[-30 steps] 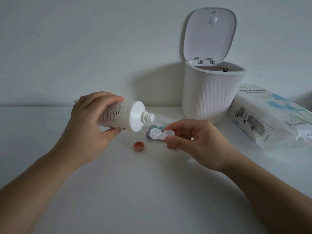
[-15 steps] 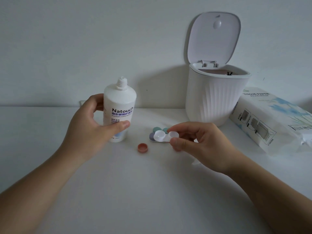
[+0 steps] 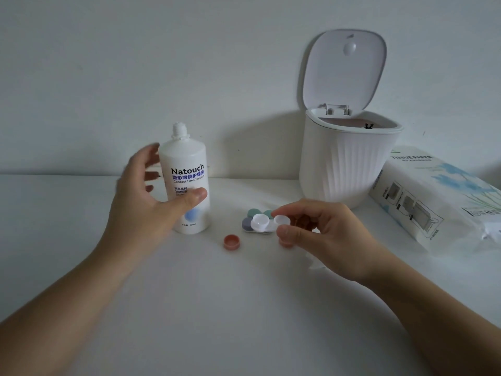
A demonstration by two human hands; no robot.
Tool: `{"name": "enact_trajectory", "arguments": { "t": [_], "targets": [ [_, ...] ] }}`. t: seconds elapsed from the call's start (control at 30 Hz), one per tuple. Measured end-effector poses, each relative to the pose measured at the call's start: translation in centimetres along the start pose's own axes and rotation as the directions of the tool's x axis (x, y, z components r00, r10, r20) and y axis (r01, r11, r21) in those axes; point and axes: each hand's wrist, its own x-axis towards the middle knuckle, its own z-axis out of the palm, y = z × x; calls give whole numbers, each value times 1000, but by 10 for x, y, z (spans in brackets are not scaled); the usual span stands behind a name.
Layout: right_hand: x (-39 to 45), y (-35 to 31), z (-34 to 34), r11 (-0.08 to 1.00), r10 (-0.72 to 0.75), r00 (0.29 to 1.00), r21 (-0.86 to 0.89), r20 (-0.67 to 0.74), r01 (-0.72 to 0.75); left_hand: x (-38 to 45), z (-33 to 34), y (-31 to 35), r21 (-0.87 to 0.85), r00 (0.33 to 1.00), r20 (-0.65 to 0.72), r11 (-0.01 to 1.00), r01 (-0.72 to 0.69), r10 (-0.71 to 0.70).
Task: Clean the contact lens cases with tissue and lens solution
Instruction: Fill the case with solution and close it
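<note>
Nearest to me, both forearms reach in over the white table [image 3: 244,308], one from each lower corner.

Right hand [image 3: 322,232]: grip closed in a pinch on the right-hand well of a white contact lens case [image 3: 267,223], thumb below and forefinger on top. The case is open, both wells uncapped, held just above the table. I cannot tell whether there is liquid in the wells.

Left of the case, a coral cap [image 3: 231,241] lies on the table, open side up, apart from everything else. A second coral piece [image 3: 286,242] shows under the right thumb, mostly hidden; I cannot say what it is.

Directly behind the held case, a second lens case [image 3: 253,217] lies on the table with teal and grey-purple caps on, partly covered by the white one.

Left hand [image 3: 146,202]: grip open, fingers spread and blurred. The thumb lies across the front of the lens solution bottle [image 3: 187,185], the fingers behind it; I cannot tell whether they touch.

The bottle stands upright on the table, nozzle uncapped, label "Natouch Contact Lens Solution" facing me.

Far right: a ribbed white bin [image 3: 347,164] against the wall, lid [image 3: 344,69] hinged fully up. Right of it, a tissue paper pack [image 3: 433,199] lies on its side, touching or nearly touching the bin.
</note>
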Motion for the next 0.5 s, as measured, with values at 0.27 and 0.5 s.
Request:
{"name": "enact_trajectory", "arguments": {
  "t": [0.27,0.5],
  "targets": [
    [-1,-3,1,1000,-6,1000,17,29,6,-32,11,29,-140,921,-33,910,-389,389],
    [-2,-5,2,999,-39,998,-21,58,40,-48,25,24,-217,855,495,975,-49,153]
  ]
}}
